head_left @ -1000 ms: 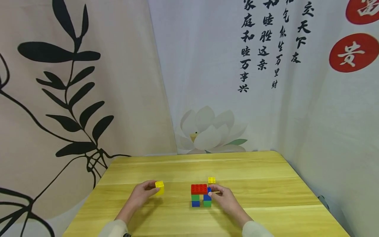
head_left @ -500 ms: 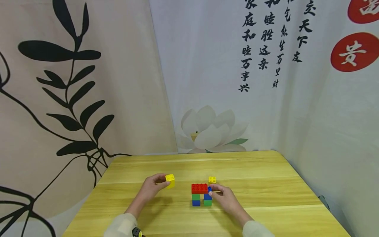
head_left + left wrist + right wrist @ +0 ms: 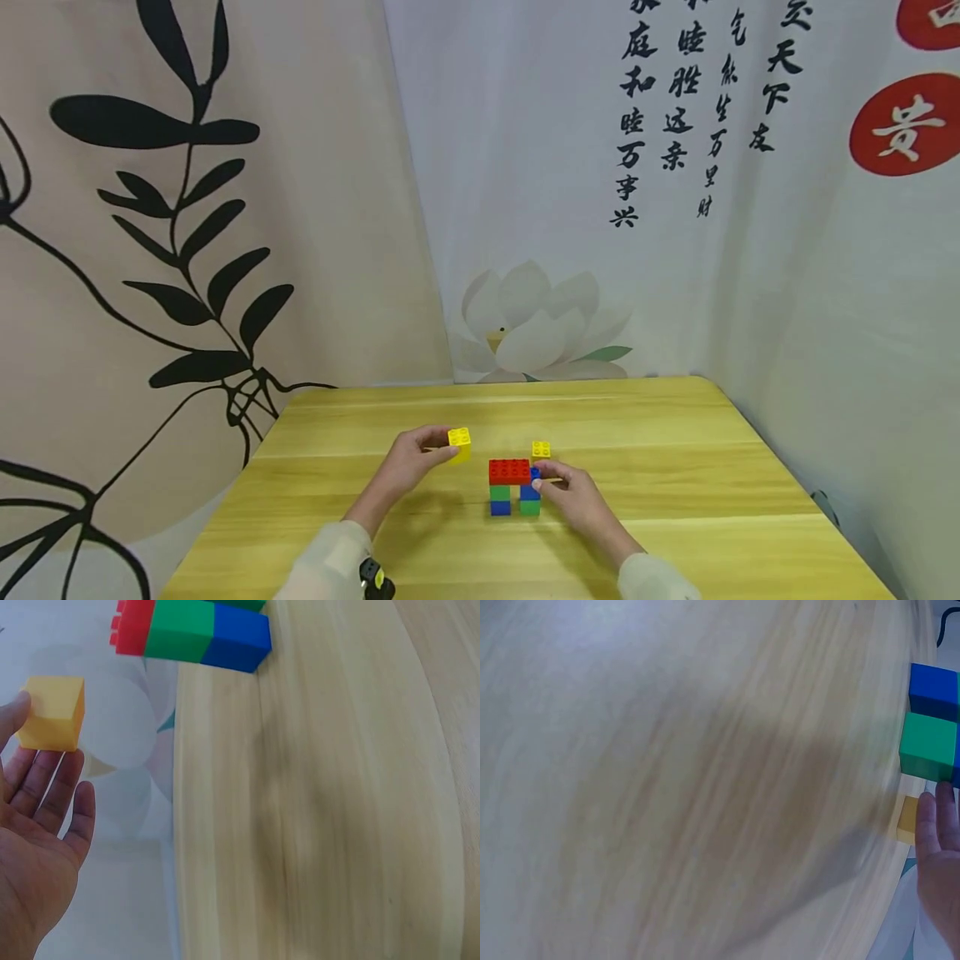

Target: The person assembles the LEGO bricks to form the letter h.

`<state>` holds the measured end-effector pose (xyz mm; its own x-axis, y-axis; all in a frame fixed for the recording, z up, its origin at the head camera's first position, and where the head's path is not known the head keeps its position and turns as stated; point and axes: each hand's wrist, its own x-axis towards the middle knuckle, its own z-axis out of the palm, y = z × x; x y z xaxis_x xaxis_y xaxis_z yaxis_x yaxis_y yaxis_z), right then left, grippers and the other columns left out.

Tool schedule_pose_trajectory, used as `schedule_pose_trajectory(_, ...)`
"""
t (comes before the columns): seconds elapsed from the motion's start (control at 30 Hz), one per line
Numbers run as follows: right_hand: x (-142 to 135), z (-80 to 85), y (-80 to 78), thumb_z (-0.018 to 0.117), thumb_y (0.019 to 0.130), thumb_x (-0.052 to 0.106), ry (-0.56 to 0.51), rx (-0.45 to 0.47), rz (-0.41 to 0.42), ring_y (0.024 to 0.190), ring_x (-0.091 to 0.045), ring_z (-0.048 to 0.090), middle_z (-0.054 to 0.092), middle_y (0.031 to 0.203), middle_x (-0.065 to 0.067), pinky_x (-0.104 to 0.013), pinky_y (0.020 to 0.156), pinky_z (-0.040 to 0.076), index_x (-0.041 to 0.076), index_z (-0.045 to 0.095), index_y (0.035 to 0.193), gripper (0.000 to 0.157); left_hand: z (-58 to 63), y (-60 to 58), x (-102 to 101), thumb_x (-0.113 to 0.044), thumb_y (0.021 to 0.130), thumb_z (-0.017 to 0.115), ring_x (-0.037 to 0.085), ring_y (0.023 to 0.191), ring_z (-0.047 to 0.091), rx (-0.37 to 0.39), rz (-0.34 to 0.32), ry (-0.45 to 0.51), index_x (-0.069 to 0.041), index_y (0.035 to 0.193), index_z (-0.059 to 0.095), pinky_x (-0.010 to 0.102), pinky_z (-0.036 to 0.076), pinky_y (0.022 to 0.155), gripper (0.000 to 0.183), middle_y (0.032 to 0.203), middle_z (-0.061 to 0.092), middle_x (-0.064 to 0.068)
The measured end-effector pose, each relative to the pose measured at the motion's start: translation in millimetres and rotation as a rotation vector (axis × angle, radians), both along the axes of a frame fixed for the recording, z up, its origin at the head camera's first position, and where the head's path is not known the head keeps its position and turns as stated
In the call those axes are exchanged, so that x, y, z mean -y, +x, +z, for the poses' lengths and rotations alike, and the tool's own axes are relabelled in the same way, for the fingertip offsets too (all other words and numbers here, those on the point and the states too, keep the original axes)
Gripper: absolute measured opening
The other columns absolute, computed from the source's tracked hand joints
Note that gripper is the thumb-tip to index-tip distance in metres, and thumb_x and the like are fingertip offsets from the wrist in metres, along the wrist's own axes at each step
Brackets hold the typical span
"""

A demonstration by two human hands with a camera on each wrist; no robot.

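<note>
My left hand [image 3: 412, 458] pinches a yellow toy building block [image 3: 459, 444] between thumb and fingers, in the air left of the block structure. That structure stands on the table: a long red block [image 3: 509, 472] bridges two columns. On the left column a green block [image 3: 499, 493] sits over a blue one [image 3: 500, 508]; the right column has a green block [image 3: 529, 507] at its base and blue [image 3: 528, 492] above. With thumb and fingertips, my right hand [image 3: 573, 496] holds the blue part at the structure's upper right, partly hiding it. A second yellow block [image 3: 541, 450] lies just behind.
The wood-grain table [image 3: 675, 467] extends around the structure, its far edge against a printed curtain [image 3: 525, 208]. A dark band with a yellow spot [image 3: 375, 577] sits at the left wrist.
My left hand has carried the yellow block right and away from me, closer to the structure. My right hand keeps its hold, and the structure stays put.
</note>
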<state>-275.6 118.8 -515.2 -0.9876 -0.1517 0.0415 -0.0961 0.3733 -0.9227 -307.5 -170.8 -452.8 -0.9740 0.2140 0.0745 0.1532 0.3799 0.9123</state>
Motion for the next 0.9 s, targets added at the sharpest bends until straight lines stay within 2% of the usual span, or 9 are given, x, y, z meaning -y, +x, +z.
schedule_pose_trajectory(0.17,0,-0.5,0.5,0.064,0.095,0.03,0.011,-0.01,0.001,0.11,-0.023,0.064,0.065,0.126,-0.012,-0.042,0.095,0.054,0.011,0.063,0.129,0.039,6.5,1.3,-11,-0.028,0.091,0.071,0.016,0.096,0.064,-0.018,-0.035,0.003,-0.008,0.124,0.065,0.038,0.057,0.087,0.039,0.116,0.069,0.009)
schedule_pose_trajectory(0.3,0,-0.1,1.5,0.064,0.096,0.029,0.012,-0.01,0.004,0.11,-0.023,0.064,0.065,0.126,-0.013,-0.041,0.094,0.054,0.01,0.062,0.13,0.039,8.2,2.0,-19,-0.027,0.091,0.07,0.017,0.096,0.064,-0.022,-0.067,0.011,-0.007,0.124,0.065,0.042,0.056,0.089,0.038,0.116,0.069,0.01)
schedule_pose_trajectory(0.57,1,1.7,3.6,0.063,0.096,0.029,0.009,-0.006,0.009,0.11,-0.023,0.064,0.065,0.127,-0.013,-0.042,0.094,0.054,0.009,0.062,0.131,0.04,5.8,0.8,-33,-0.032,0.092,0.069,0.016,0.096,0.064,-0.008,-0.121,-0.007,-0.009,0.125,0.065,0.039,0.056,0.091,0.04,0.116,0.069,0.008)
schedule_pose_trajectory(0.9,0,0.6,2.0,0.063,0.096,0.029,0.02,-0.009,0.001,0.111,-0.024,0.064,0.065,0.128,-0.014,-0.043,0.095,0.054,0.009,0.061,0.131,0.04,0.2,1.8,-45,-0.033,0.09,0.071,0.018,0.1,0.063,0.006,-0.141,-0.033,-0.012,0.125,0.065,0.038,0.057,0.091,0.041,0.117,0.068,0.007)
